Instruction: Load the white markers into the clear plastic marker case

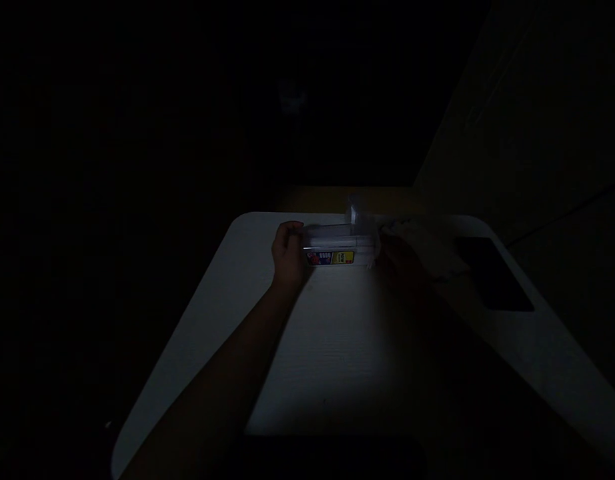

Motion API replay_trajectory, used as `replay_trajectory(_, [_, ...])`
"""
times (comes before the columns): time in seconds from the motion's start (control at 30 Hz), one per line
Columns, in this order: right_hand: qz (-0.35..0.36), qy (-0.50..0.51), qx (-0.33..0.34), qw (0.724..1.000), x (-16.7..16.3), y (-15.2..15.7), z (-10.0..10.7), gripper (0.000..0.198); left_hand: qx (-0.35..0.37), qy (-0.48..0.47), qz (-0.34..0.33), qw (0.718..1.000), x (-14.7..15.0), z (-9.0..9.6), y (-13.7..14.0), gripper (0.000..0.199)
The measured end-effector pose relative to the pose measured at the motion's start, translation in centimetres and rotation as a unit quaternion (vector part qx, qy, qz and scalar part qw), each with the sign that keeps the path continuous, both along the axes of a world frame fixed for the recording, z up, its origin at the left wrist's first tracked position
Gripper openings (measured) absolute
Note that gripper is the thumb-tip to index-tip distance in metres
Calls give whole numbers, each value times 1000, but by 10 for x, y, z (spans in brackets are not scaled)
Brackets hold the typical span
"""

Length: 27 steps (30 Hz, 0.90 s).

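A clear plastic box (332,241) with a yellow, blue and red label lies near the far side of the white table, its long side toward me. My left hand (288,257) is closed around its left end, fingers curled at the back corner. At the right end, my right hand (398,260) is in deep shadow and its fingers grip the box's edge. Just behind the box is another clear plastic piece (353,212); whether it is joined to the box I cannot tell. What the box contains is too dim to make out.
The white table (327,333) has rounded corners. Right of my right hand lies a pale crumpled cloth (430,247), and beyond it a flat dark rectangular object (495,273). A thin dark cable (562,217) runs off at the right. The surroundings are very dark.
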State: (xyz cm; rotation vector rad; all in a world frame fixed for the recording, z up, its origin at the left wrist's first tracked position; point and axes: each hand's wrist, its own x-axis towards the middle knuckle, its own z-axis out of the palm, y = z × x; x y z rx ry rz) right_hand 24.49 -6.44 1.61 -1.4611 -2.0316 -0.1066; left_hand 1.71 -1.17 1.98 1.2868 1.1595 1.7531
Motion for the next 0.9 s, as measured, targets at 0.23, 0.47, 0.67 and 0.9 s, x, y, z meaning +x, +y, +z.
replay_trajectory(0.23, [35,45,-5,998,3,3,-2,40,-22,-61,-49,997,3,4,-3,18])
replay_trajectory(0.47, [27,57,27,998,2,5,-6,41,-22,-54,-46,997,2,3,-2,18])
replay_trajectory(0.67, [39,39,19,998,3,8,-10,39,-39,-50,-47,997,2,5,-3,18])
replay_trajectory(0.9, [11,65,49,997,5,4,-3,35,-42,-51,-69,995,1,4,-4,19])
